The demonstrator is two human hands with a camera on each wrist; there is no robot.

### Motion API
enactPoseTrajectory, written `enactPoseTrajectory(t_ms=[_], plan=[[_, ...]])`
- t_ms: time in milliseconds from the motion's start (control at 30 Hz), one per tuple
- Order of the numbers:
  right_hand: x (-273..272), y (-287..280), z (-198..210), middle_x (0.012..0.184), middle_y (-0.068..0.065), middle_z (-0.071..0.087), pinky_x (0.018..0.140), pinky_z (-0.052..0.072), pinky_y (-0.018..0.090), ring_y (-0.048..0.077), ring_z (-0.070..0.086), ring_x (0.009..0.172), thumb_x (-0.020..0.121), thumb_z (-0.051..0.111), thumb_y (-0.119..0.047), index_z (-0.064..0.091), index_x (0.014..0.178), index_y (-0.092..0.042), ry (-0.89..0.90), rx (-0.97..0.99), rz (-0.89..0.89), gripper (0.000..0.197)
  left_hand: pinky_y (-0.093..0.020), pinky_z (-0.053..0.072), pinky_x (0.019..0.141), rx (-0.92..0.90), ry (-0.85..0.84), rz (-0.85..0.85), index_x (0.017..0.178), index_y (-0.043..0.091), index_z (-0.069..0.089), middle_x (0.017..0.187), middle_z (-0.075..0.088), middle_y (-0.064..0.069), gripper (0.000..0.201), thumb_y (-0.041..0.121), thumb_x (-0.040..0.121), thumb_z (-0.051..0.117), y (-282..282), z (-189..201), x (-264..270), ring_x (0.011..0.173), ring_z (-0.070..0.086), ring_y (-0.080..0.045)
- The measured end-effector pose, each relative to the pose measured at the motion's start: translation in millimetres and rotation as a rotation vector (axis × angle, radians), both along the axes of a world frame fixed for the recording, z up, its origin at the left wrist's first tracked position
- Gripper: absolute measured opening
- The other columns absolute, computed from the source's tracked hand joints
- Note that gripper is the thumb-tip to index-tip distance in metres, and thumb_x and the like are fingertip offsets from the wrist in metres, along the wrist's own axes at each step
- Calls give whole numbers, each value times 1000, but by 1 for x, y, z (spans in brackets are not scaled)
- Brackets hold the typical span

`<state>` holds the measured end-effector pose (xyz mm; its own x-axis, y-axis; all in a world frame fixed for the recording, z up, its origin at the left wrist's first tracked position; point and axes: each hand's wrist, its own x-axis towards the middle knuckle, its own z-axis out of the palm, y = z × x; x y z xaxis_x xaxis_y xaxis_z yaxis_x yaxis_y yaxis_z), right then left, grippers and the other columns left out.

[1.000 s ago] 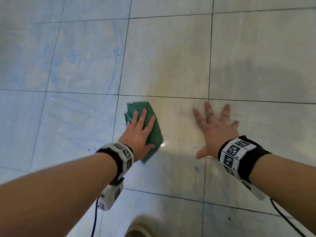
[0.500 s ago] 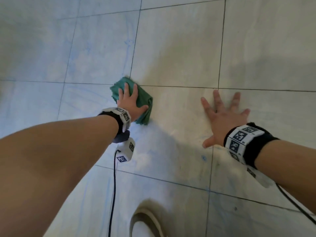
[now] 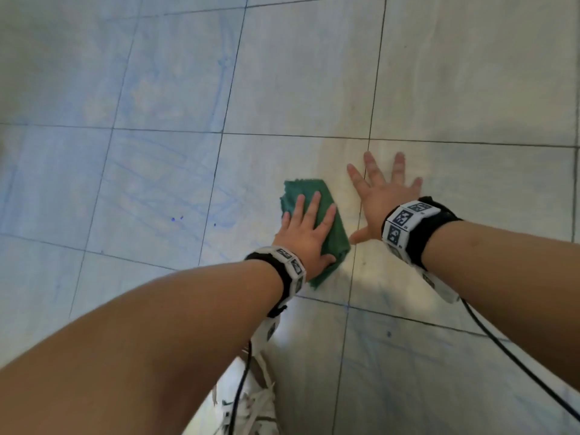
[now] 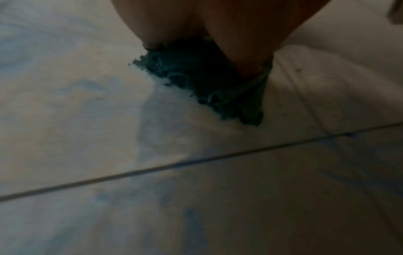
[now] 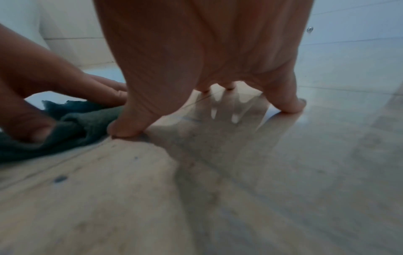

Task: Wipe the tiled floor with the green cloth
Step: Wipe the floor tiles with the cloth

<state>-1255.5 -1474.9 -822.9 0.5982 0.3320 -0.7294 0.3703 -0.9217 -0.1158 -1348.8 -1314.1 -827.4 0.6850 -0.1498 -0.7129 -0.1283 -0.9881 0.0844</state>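
**Left hand flat on the green cloth, right hand braced beside it**

The left hand (image 3: 306, 237) lies palm down on the green cloth (image 3: 317, 196), its fingers straight and slightly spread, pressing the fabric onto the tiled floor (image 3: 157, 171). Its grip is wide: nothing is curled round the cloth from above, though in the right wrist view the thumb (image 5: 32, 127) presses into a fold at the cloth's near edge. The cloth sits crumpled on a pale tile, its far corner showing past the fingertips and its near corner poking out under the heel of the hand, close to a grout line. In the left wrist view its frayed edge (image 4: 196, 82) rests on the floor beneath the palm.

The right hand (image 3: 381, 199) is planted on the floor just to the right of the cloth, fingers splayed wide and holding nothing. Its thumb (image 5: 128, 127) touches the floor right at the cloth's edge; whether it touches the fabric cannot be told.

Faint blue streaks and a few small blue spots (image 3: 177, 218) mark the tiles to the left of the cloth. Both wrists carry black bands with patterned white markers, and a dark cable (image 3: 518, 365) runs back from the right wrist. A white laced shoe (image 3: 251, 409) shows at the bottom edge.
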Motion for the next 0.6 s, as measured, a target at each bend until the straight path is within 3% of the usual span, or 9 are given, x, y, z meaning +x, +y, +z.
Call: enactPoseTrajectory(t_ms=[200,400,500,600], plan=[[9,-55,7,161,-3,-29,114,24,66,40,-19,149,58,87,-62,-18,155,-35,-26,-34,109,145,-55,-2,121,-57,-8,-79,156,28,-15,159,-33,-7,99,56,92,55,-74,-3,-17,146,-27,-36],[12,-69,9,163,-1,-27,112,28,66,43,-16,149,61,87,-59,-18,155,-33,-41,-78,122,143,-50,-4,120,-91,-4,-86,156,30,-12,160,-30,-4,99,56,91,57,-95,-1,-22,147,-26,-32],[7,-71,11,163,1,-25,113,28,65,44,-16,149,68,83,-59,-19,156,-29,-41,-80,131,138,-52,0,122,-48,-6,28,155,30,-15,160,-29,-5,100,57,91,57,-72,3,-15,148,-23,-33],[1,-71,13,163,1,-25,115,25,64,43,-16,149,71,78,-62,-17,157,-28,-48,-50,161,132,-56,3,120,39,11,277,155,28,-17,160,-28,-7,103,55,90,59,-30,10,-11,148,-18,-37]])
